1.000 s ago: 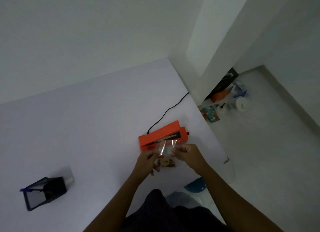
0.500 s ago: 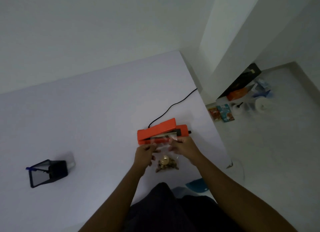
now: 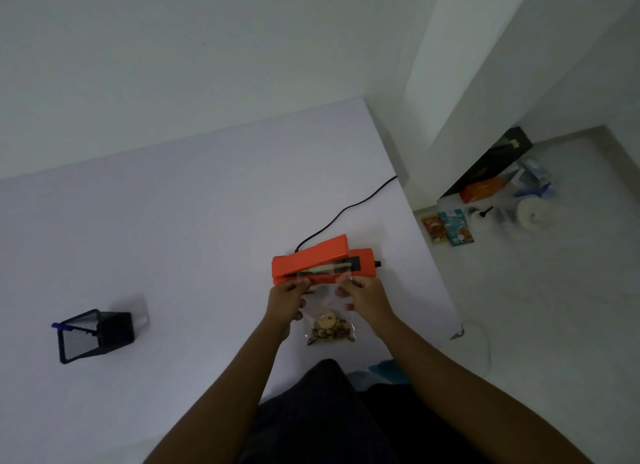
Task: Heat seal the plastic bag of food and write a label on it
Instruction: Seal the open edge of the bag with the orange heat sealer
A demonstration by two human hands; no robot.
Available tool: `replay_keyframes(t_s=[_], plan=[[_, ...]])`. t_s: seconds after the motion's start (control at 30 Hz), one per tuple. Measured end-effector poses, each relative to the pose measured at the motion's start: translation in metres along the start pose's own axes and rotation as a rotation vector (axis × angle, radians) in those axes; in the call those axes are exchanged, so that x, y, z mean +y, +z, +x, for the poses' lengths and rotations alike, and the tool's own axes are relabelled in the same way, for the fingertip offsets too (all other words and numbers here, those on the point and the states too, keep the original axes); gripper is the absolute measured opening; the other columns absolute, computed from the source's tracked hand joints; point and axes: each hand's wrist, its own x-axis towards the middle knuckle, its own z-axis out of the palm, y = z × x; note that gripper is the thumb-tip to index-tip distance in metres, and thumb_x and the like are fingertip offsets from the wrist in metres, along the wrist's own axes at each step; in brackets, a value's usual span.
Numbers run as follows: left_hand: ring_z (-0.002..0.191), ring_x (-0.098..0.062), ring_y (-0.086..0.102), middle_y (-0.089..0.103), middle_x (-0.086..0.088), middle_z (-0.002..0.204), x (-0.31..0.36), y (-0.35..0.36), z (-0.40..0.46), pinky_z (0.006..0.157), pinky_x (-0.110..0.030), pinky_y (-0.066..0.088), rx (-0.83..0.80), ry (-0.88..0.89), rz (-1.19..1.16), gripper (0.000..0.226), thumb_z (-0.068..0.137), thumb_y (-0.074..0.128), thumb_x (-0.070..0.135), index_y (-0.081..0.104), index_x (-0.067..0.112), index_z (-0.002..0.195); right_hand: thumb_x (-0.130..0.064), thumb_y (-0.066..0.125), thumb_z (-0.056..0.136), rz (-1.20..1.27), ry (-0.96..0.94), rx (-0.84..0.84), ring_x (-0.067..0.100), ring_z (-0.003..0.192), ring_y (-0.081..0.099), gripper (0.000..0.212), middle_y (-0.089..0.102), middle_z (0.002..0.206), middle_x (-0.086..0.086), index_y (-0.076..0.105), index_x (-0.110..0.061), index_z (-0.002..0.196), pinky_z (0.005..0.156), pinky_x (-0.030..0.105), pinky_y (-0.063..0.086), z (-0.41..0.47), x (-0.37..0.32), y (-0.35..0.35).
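Observation:
An orange heat sealer (image 3: 322,259) sits on the white table (image 3: 173,238) with its lid raised. A clear plastic bag of food (image 3: 329,327) lies in front of it, brown pieces and a pale round piece gathered at its near end. The bag's open top edge rests on the sealer's dark strip. My left hand (image 3: 285,302) pinches the bag's top left corner. My right hand (image 3: 363,297) pinches the top right corner. A blue pen (image 3: 64,326) sticks out of a black mesh holder (image 3: 93,335) at the far left.
The sealer's black cord (image 3: 349,211) runs back to the right over the table edge. On the floor at the right lie boxes, packets (image 3: 450,226) and a white roll (image 3: 535,214). A wall corner rises behind the table.
Both hands moved the bag's top edge forward onto the sealer's strip, and the food end now lies flat on the table. The camera has shifted slightly.

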Motion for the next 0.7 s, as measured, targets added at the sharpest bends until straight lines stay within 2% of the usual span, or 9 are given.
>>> replay_keyframes(t_s=[0.07, 0.2, 0.27, 0.43, 0.57, 0.7], plan=[[0.057, -0.016, 0.044, 0.059, -0.011, 0.079, -0.002, 0.002, 0.001, 0.045, -0.025, 0.034, 0.005, 0.005, -0.018, 0.019, 0.094, 0.064, 0.024, 0.068, 0.005, 0.093, -0.028, 0.066, 0.094, -0.013, -0.001, 0.020, 0.022, 0.082, 0.074, 0.026, 0.077, 0.087, 0.014, 0.074, -0.003, 0.093, 0.069, 0.040, 0.060, 0.001, -0.001, 0.000], [0.057, -0.016, 0.042, 0.055, -0.013, 0.079, -0.007, 0.006, 0.001, 0.046, -0.026, 0.033, 0.042, 0.021, -0.060, 0.031, 0.093, 0.065, 0.031, 0.068, 0.000, 0.096, -0.029, 0.068, 0.092, -0.030, -0.022, 0.099, 0.012, 0.069, 0.071, 0.026, 0.077, 0.082, 0.011, 0.076, -0.005, 0.088, 0.057, 0.025, 0.054, 0.000, -0.001, 0.004], [0.057, -0.016, 0.041, 0.051, -0.012, 0.076, -0.009, 0.007, 0.000, 0.045, -0.026, 0.034, 0.065, 0.020, -0.082, 0.034, 0.093, 0.065, 0.033, 0.067, -0.001, 0.095, -0.029, 0.070, 0.091, -0.008, -0.019, 0.128, 0.010, 0.067, 0.070, 0.025, 0.077, 0.081, 0.011, 0.076, -0.005, 0.089, 0.057, 0.022, 0.052, -0.001, -0.001, 0.007], [0.056, -0.016, 0.043, 0.054, -0.009, 0.072, -0.011, 0.011, 0.000, 0.045, -0.026, 0.035, 0.102, 0.014, -0.096, 0.026, 0.095, 0.062, 0.032, 0.067, 0.006, 0.089, -0.024, 0.073, 0.087, 0.013, -0.004, 0.184, 0.018, 0.068, 0.070, 0.018, 0.076, 0.076, 0.011, 0.076, -0.010, 0.076, 0.060, 0.029, 0.051, -0.001, -0.001, 0.012], [0.056, -0.016, 0.043, 0.055, -0.013, 0.076, -0.009, 0.012, 0.001, 0.045, -0.026, 0.035, 0.107, 0.005, -0.081, 0.019, 0.094, 0.059, 0.022, 0.066, 0.007, 0.086, -0.020, 0.072, 0.086, -0.057, -0.014, 0.250, 0.023, 0.064, 0.066, 0.024, 0.075, 0.071, 0.013, 0.075, -0.004, 0.069, 0.064, 0.035, 0.054, 0.001, -0.001, 0.018], [0.056, -0.016, 0.043, 0.056, -0.011, 0.075, -0.005, 0.012, 0.001, 0.046, -0.026, 0.033, 0.102, -0.003, -0.083, 0.013, 0.090, 0.059, 0.018, 0.064, 0.009, 0.083, -0.022, 0.073, 0.086, -0.097, -0.030, 0.283, 0.020, 0.059, 0.062, 0.029, 0.073, 0.069, 0.014, 0.074, -0.001, 0.067, 0.061, 0.030, 0.051, 0.000, -0.001, 0.019]])
